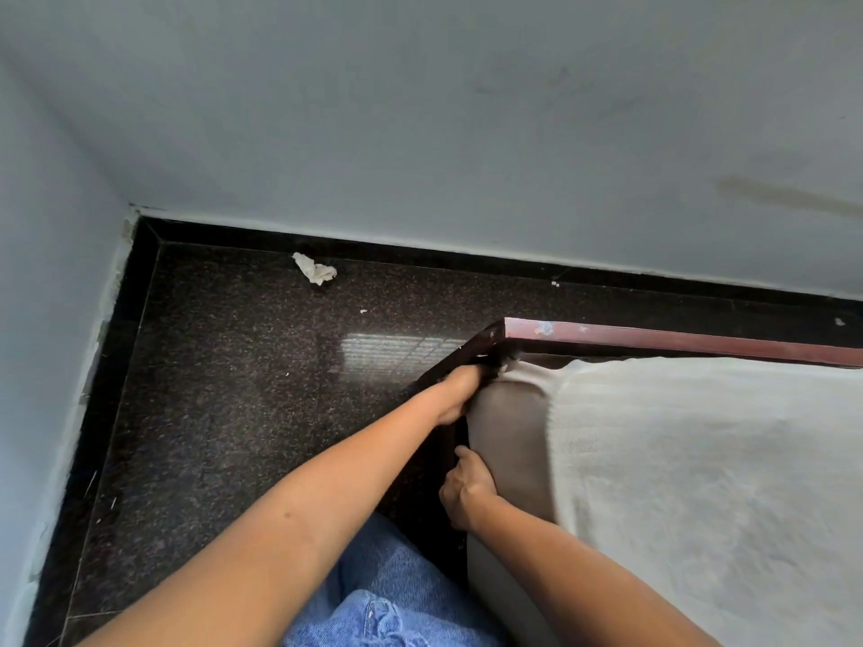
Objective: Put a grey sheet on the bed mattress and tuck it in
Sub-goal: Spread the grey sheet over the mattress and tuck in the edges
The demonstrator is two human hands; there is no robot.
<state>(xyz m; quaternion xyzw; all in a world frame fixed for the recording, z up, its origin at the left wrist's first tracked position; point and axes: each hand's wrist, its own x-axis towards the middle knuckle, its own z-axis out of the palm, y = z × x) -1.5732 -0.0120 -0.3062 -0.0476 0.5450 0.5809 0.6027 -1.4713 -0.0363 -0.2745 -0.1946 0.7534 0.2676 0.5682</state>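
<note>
left hand (460,389): fingers hidden between grey sheet (509,413) and bed frame (654,340); I cannot tell its grip.
right hand (467,488): curled against the sheet's side, hold unclear.
grey sheet: wraps the corner, hiding the mattress.

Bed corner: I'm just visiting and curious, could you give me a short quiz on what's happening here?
1. True or false: the left hand is pushed down between the frame and the sheet.
2. What lies on the floor? A) crumpled paper B) a shoe C) a pillow
3. Which is nearer the frame's corner: the left hand or the right hand?

Key: 1 true; 2 A; 3 the left hand.
</note>
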